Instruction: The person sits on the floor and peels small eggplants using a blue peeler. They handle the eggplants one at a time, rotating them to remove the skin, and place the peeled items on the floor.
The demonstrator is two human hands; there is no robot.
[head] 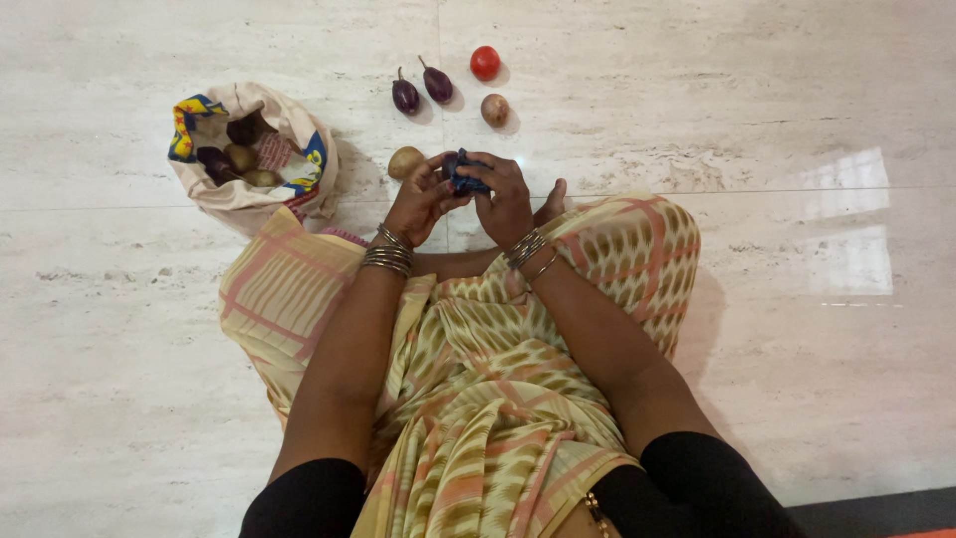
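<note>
Head view shows left hand and right hand both gripping one small dark purple eggplant, probably to inspect it, beside open cloth bag.

glossy stone floor, cloth bag, perhaps cotton

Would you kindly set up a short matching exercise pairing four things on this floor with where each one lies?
Things:
1. tomato
2. cloth bag
3. dark blue object
4. two aubergines

Places:
A. held between both hands
B. far left, open, vegetables inside
C. left of the tomato
D. farthest from the person, red

Pairs: 1-D, 2-B, 3-A, 4-C. The left hand and right hand grip the object together.
</note>
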